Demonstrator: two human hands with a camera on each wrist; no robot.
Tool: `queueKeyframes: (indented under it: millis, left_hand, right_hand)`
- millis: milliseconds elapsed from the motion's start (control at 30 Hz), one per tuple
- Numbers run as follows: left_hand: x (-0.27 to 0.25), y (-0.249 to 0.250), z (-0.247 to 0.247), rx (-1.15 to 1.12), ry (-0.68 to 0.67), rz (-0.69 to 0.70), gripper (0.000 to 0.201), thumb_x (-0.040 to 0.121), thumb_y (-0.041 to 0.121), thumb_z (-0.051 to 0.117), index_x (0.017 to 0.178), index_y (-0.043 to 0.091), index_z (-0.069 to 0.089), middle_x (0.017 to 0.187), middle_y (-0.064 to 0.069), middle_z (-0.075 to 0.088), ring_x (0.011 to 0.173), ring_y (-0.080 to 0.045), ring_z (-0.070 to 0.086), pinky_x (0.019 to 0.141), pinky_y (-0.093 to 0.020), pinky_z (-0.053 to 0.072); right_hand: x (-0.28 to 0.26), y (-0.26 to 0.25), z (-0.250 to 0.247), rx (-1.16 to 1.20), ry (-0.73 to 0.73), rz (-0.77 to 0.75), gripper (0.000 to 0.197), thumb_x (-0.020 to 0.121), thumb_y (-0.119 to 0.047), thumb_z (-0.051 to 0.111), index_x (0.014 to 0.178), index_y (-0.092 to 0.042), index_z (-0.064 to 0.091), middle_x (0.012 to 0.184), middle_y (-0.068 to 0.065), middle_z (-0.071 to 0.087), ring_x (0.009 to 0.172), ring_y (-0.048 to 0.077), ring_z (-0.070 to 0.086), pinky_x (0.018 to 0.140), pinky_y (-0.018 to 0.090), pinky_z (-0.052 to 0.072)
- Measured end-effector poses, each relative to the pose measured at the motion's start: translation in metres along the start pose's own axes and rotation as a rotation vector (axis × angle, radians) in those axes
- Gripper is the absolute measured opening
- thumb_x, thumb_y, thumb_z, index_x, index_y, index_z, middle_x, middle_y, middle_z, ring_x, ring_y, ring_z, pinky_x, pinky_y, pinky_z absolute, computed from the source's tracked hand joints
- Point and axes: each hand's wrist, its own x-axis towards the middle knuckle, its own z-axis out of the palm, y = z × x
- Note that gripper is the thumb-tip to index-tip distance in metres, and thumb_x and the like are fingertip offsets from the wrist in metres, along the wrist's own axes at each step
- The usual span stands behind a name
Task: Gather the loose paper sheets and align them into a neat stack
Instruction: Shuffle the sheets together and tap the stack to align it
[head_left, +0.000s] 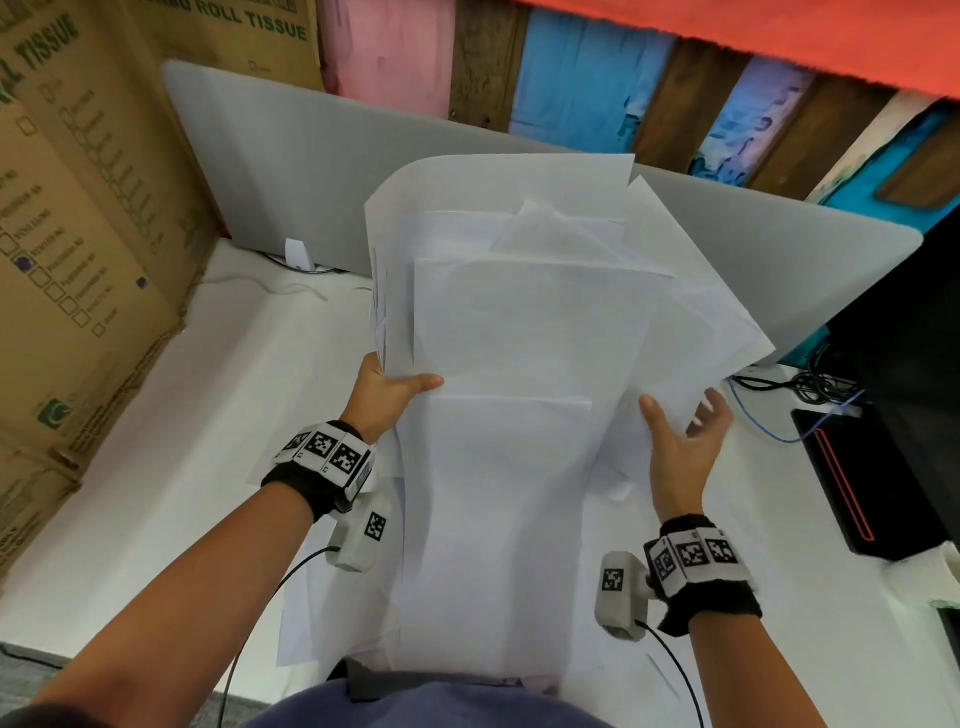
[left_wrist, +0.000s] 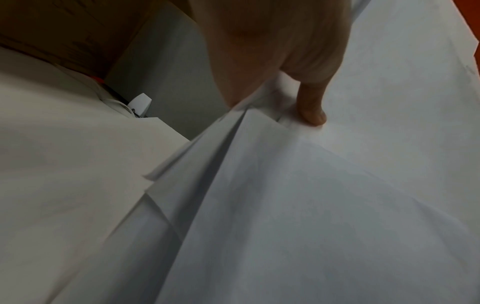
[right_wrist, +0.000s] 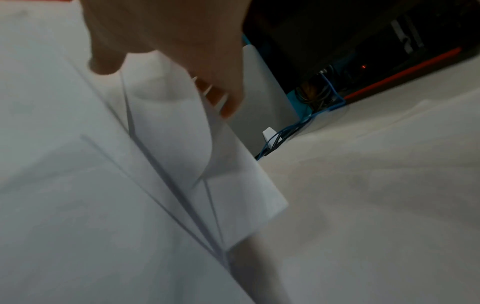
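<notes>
The paper sheets (head_left: 530, 322), fanned and uneven, are being held up above the white counter (head_left: 171, 415). The left hand (head_left: 387, 392) is pinching their 9 o'clock edge, thumb on top; the right hand (head_left: 680, 436) is clasping the 3 o'clock edge, fingers behind.
</notes>
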Motion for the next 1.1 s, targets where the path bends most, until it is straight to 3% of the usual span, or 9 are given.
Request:
queueKeyframes:
  millis: [100, 233, 500, 667, 800, 867, 933, 1000, 1100]
  left_hand:
    - [-0.002, 0.003, 0.000, -0.002, -0.010, -0.005, 0.062, 0.070, 0.011, 0.081, 0.119, -0.004, 0.046, 0.114, -0.007, 0.055, 0.109, -0.019, 0.053, 0.086, -0.024, 0.039]
    - [0.004, -0.003, -0.002, -0.015, -0.045, -0.023, 0.074, 0.060, 0.023, 0.087, 0.119, -0.002, 0.050, 0.116, -0.013, 0.060, 0.108, -0.023, 0.058, 0.086, -0.030, 0.047]
    - [0.002, 0.000, -0.004, -0.003, -0.063, -0.018, 0.091, 0.043, 0.042, 0.087, 0.117, 0.004, 0.050, 0.115, -0.012, 0.061, 0.106, -0.024, 0.060, 0.093, -0.042, 0.050]
    - [0.001, 0.002, -0.004, 0.002, -0.055, 0.001, 0.081, 0.054, 0.030, 0.087, 0.119, 0.000, 0.049, 0.118, -0.011, 0.060, 0.109, -0.022, 0.058, 0.090, -0.032, 0.047]
    - [0.003, 0.000, -0.007, 0.007, -0.072, 0.030, 0.083, 0.053, 0.030, 0.088, 0.120, 0.003, 0.049, 0.118, -0.008, 0.061, 0.110, -0.020, 0.058, 0.096, -0.033, 0.045]
    - [0.003, 0.001, -0.007, -0.002, -0.086, 0.031, 0.079, 0.055, 0.025, 0.088, 0.121, 0.003, 0.050, 0.118, -0.009, 0.062, 0.110, -0.020, 0.059, 0.098, -0.035, 0.046]
    - [0.004, 0.002, -0.007, -0.012, -0.095, 0.042, 0.071, 0.063, 0.016, 0.085, 0.123, 0.002, 0.049, 0.119, -0.009, 0.062, 0.112, -0.021, 0.058, 0.096, -0.032, 0.045]
    - [0.004, 0.002, -0.005, -0.021, -0.089, 0.056, 0.065, 0.067, 0.009, 0.081, 0.124, 0.001, 0.048, 0.119, -0.007, 0.061, 0.110, -0.018, 0.057, 0.093, -0.027, 0.043]
    - [0.003, 0.003, -0.005, -0.036, -0.111, 0.077, 0.061, 0.069, 0.007, 0.080, 0.122, 0.000, 0.051, 0.117, -0.008, 0.062, 0.108, -0.018, 0.058, 0.093, -0.027, 0.043]
  right_hand:
    - [-0.007, 0.013, -0.002, -0.366, 0.176, -0.406, 0.084, 0.063, -0.051, 0.077, 0.125, -0.005, 0.042, 0.116, -0.004, 0.036, 0.106, 0.026, 0.044, 0.096, 0.044, 0.042]
    - [-0.018, 0.017, 0.011, -0.724, 0.021, -0.741, 0.061, 0.069, -0.057, 0.065, 0.110, -0.013, 0.052, 0.110, 0.006, 0.048, 0.098, 0.024, 0.041, 0.081, 0.030, 0.032]
    - [-0.040, 0.022, 0.030, -0.718, -0.382, -0.224, 0.057, 0.075, -0.035, 0.075, 0.122, -0.015, 0.049, 0.106, 0.001, 0.058, 0.099, 0.020, 0.053, 0.091, 0.031, 0.035]
    - [-0.039, 0.025, 0.024, -0.539, -0.411, -0.012, 0.033, 0.075, -0.030, 0.075, 0.068, -0.008, 0.052, 0.066, 0.005, 0.047, 0.062, 0.018, 0.043, 0.060, 0.034, 0.041]
    - [-0.012, -0.011, 0.010, -0.228, -0.133, -0.041, 0.017, 0.081, -0.014, 0.071, 0.074, -0.007, 0.057, 0.059, -0.006, 0.053, 0.057, 0.007, 0.046, 0.059, 0.026, 0.043]
    - [0.004, -0.029, 0.003, -0.096, -0.036, -0.100, 0.017, 0.085, -0.011, 0.065, 0.098, -0.002, 0.062, 0.083, -0.008, 0.068, 0.074, -0.003, 0.060, 0.073, 0.017, 0.051]
    - [0.011, -0.043, 0.002, 0.004, 0.028, -0.155, 0.031, 0.088, -0.015, 0.062, 0.115, 0.000, 0.058, 0.112, 0.009, 0.065, 0.103, 0.011, 0.061, 0.094, 0.027, 0.049]
    - [0.009, -0.050, 0.006, 0.043, 0.030, -0.218, 0.013, 0.091, -0.011, 0.058, 0.102, -0.016, 0.060, 0.102, -0.003, 0.066, 0.097, 0.006, 0.061, 0.092, 0.026, 0.048]
    - [-0.004, -0.056, 0.022, 0.034, -0.001, -0.294, 0.023, 0.091, -0.008, 0.055, 0.082, -0.029, 0.051, 0.076, -0.016, 0.062, 0.075, -0.008, 0.055, 0.076, 0.016, 0.047]
